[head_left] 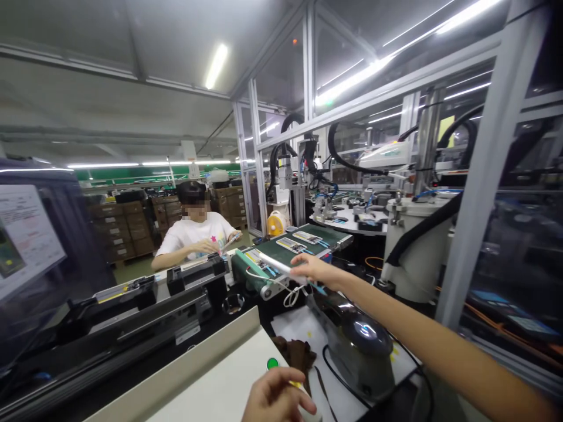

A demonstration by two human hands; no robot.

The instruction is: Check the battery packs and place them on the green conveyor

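Note:
My right hand [314, 269] reaches forward over the near end of a green conveyor belt [281, 255]. It is closed on the near end of a thin white flat part [275, 262], seen nearly edge-on; a blue tab shows below the hand. Silver flat parts with blue tabs [308, 237] lie on the belt beyond. At the bottom, my left hand [279, 395] is open, its fingers loosely bent and apart, with nothing visible in it. It is just below a green round button [272, 364] on a cream-coloured panel [211, 375].
A dark rounded device [360, 346] with a cable stands beneath my right forearm. A brown cloth [299, 357] lies beside it. Black rail fixtures [176, 305] run along the left. Across the belt sits a co-worker [197, 234] handling a part. A metal frame [475, 164] encloses machinery at right.

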